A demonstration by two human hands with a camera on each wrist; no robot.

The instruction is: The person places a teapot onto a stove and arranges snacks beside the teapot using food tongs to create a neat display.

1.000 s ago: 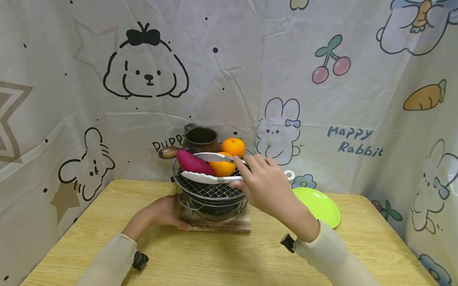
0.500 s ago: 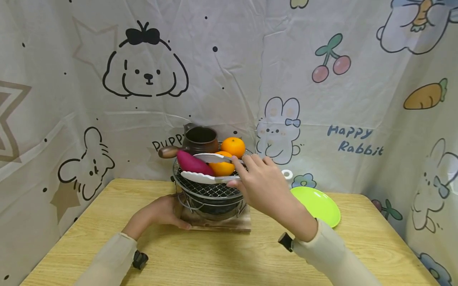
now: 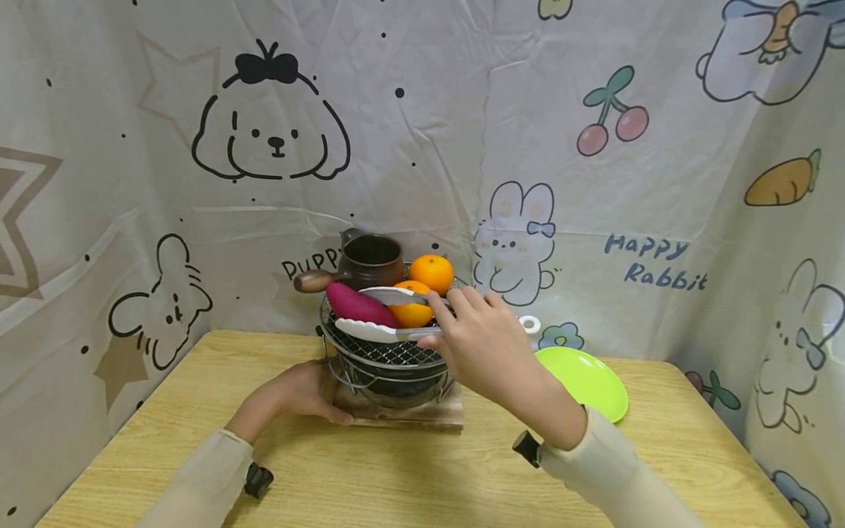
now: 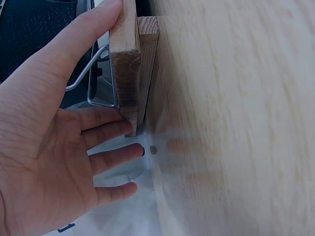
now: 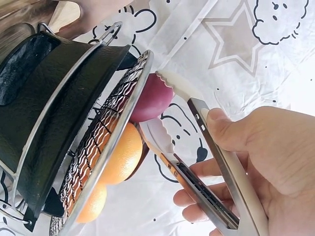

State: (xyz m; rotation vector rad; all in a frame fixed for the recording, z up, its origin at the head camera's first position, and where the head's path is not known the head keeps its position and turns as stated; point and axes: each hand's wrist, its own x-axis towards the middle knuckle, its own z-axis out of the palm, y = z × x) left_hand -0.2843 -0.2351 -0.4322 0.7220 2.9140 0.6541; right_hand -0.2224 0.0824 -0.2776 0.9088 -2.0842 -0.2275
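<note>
**Tongs over the grill, base steadied**

Landmark: small round grill (image 3: 386, 356) with wire mesh top, sitting on a wooden base (image 3: 396, 412) at the middle back of the counter (image 3: 370, 477).

Right hand (image 3: 485, 345) curled round white-tipped tongs (image 3: 376, 330), arms spread either side of the near orange (image 3: 411, 314) on the mesh; whether the tips touch it, cannot tell. Purple sweet potato (image 3: 356, 304) lies on the mesh left of that orange, just beside the tong tips. Second orange (image 3: 430, 273) behind the first. Brown clay pot (image 3: 370, 258) with wooden handle at the back left of the mesh.

Left hand (image 3: 300, 392) flat, fingers straight, pressed against the left edge of the wooden base (image 4: 129, 59); thumb lies along its top in the wrist view.

Green plate (image 3: 584, 380) on the counter right of the grill.

Backdrop cloth (image 3: 594, 147) behind the grill reads "Happy Rabbit" at right; "PUPP" shows at left, rest hidden by the pot. Cartoon dog, rabbit, cherries, carrot prints.
</note>
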